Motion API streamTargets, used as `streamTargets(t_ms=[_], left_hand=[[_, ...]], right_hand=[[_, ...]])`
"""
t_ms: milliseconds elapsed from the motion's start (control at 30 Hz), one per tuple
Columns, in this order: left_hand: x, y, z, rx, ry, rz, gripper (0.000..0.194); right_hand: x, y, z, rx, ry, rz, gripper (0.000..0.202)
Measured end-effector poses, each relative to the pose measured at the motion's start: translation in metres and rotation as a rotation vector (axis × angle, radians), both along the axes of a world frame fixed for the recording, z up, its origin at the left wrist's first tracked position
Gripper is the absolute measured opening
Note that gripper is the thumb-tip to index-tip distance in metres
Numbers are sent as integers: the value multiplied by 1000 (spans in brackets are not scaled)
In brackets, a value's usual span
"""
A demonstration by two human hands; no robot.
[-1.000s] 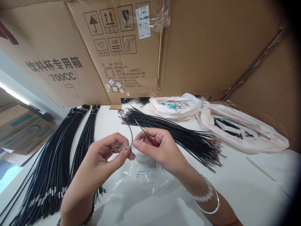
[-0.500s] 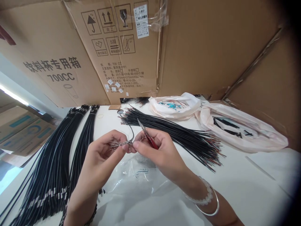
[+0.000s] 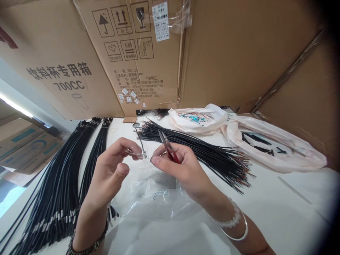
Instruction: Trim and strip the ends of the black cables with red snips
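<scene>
My left hand point(image 3: 108, 173) has its thumb spread away from the curled fingers. Thin, clear or silvery strands point(image 3: 134, 153) lie by its fingertips, too fine to name. My right hand point(image 3: 183, 166) keeps small red-handled scissors point(image 3: 170, 150) in its palm, blades upward and slightly apart. Its thumb and forefinger pinch together near the strands; what is between them is too small to make out. Between my hands stands a thin dark cord point(image 3: 140, 140), its lower end among the strands and a small round grey disc point(image 3: 136, 125) by its top. Beneath lies a clear plastic bag point(image 3: 159, 202).
Bundles of black cables point(image 3: 61, 177) lie at left. Another black cable bundle point(image 3: 196, 148) with bared copper-coloured ends lies behind my right hand. Two pale bags point(image 3: 297, 150) hold small parts at back right. Large cardboard boxes point(image 3: 148, 53) wall off the white table point(image 3: 255, 212).
My left thumb has come away from the fingers, letting go its pinch on the strands. The dark cord now stands straighter. The scissors have turned a little, showing both blades.
</scene>
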State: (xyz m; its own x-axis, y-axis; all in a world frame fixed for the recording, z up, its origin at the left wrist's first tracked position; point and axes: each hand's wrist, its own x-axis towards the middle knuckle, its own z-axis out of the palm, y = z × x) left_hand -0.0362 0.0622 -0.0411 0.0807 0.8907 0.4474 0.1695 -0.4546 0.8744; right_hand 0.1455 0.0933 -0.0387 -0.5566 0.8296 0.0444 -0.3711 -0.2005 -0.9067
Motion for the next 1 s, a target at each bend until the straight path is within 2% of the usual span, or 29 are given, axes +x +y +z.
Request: streamTargets(t_ms=[67, 133, 233, 333, 433, 500, 600, 667, 767, 800, 1000], left_hand=[[-11, 8, -3, 4, 85, -48, 57], [-20, 15, -6, -21, 258, -106, 59], [-24, 23, -12, -35, 540, -116, 49], [-16, 27, -15, -41, 666, -128, 35], [-6, 28, -14, -129, 699, -138, 35], [-5, 28, -15, -210, 694, -92, 36], [-17, 28, -19, -318, 642, 44, 41], [-30, 29, -23, -372, 629, 92, 37], [-45, 31, -26, -477, 639, 61, 21], [-46, 32, -25, -517, 635, 42, 21], [-28, 43, -22, -642, 469, 36, 45]], right_hand=[[-1, 1, -2, -1, 21, 2, 20], [-1, 2, -2, -7, 39, 9, 20], [-1, 1, -1, -1, 28, 10, 22], [0, -1, 1, 12, 49, 28, 24], [1, -2, 4, 33, 74, 46, 23], [1, -2, 4, 39, 51, 45, 24], [3, 0, 3, 11, 33, 36, 27], [4, 2, 2, -25, 38, 29, 27], [5, 3, 2, -40, 28, 11, 21], [6, 3, 2, -31, 32, 8, 19], [3, 3, 3, -23, 83, 40, 14]])
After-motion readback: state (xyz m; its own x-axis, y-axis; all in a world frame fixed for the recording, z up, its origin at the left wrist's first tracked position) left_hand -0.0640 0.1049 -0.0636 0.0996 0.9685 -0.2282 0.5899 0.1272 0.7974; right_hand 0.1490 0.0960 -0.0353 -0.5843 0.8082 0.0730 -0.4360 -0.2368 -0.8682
